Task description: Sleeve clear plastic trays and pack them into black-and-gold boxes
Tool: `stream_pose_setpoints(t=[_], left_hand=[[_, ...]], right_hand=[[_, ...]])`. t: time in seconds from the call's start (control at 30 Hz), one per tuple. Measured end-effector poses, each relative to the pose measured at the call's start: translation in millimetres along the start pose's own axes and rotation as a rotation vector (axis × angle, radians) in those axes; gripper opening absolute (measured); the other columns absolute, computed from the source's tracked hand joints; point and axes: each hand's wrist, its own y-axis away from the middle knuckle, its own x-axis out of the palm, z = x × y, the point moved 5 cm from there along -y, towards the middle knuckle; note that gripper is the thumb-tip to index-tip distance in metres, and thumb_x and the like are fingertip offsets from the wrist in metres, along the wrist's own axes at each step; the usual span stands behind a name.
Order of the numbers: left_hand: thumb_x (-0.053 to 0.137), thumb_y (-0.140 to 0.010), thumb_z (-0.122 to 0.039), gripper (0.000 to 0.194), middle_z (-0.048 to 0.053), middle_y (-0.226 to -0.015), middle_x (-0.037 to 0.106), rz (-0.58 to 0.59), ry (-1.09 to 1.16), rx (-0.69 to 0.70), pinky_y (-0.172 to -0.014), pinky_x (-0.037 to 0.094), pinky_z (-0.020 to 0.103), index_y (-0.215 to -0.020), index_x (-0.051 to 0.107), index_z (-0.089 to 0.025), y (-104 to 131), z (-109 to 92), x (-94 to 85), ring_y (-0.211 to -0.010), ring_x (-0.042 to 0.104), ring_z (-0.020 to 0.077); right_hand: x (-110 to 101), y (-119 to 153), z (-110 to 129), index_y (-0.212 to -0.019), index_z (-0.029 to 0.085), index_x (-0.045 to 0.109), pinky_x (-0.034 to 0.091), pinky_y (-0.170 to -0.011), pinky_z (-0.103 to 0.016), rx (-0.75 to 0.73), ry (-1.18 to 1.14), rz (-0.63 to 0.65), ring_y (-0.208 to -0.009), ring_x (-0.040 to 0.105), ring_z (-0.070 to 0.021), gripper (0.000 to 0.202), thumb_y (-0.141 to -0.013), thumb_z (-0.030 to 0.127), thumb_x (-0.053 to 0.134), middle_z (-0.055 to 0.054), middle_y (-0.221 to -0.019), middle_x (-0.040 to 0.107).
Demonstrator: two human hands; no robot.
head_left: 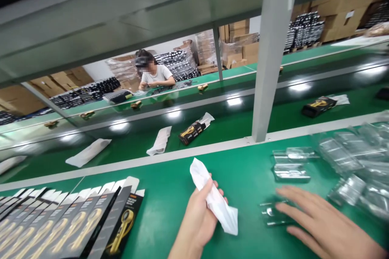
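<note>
My left hand [202, 214] is wrapped round a white wrapped item [217, 204], its thumb lying across the top. To the right, my right hand [316, 218] has its fingers spread, the fingertips over the right end of a clear plastic tray [273, 213] on the green table [164, 210]. Two more clear trays [291, 172] lie just beyond it. At the lower left stands a row of black boxes [124, 222] printed with a gold device, their top flaps open.
Many clear trays [343, 153] are piled at the right. Beyond the pale rail [170, 156], a belt carries white packets [88, 153] and dark boxes [192, 131]. A grey post [267, 60] rises ahead under an overhead beam. A person [156, 75] sits across the line.
</note>
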Motion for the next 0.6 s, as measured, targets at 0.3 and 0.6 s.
stream_pose_setpoints(t=[0.3, 0.6], left_hand=[[0.058, -0.084, -0.046, 0.054, 0.001, -0.085, 0.057, -0.027, -0.141, 0.222, -0.074, 0.046, 0.026, -0.127, 0.036, -0.023, 11.9, 54.6, 27.7, -0.076, 0.056, 0.0136], [0.075, -0.068, -0.044, 0.083, 0.009, -0.115, 0.061, 0.006, 0.039, 0.197, -0.101, 0.041, 0.03, -0.136, 0.033, -0.021, 14.2, 80.7, 46.3, -0.119, 0.053, 0.0249]], right_hand=[[-10.7, -19.9, 16.9, -0.128, 0.031, 0.045, 0.06, -0.071, -0.021, 0.079, 0.018, -0.322, -0.086, 0.066, -0.0147, 0.044, -0.089, 0.05, 0.051, -0.001, -0.11, 0.063], [3.8, -46.6, 69.1, -0.121, 0.018, 0.056, 0.062, -0.068, -0.032, -0.149, 0.18, -0.42, -0.09, 0.068, -0.0242, 0.037, -0.091, 0.037, 0.045, -0.011, -0.113, 0.064]])
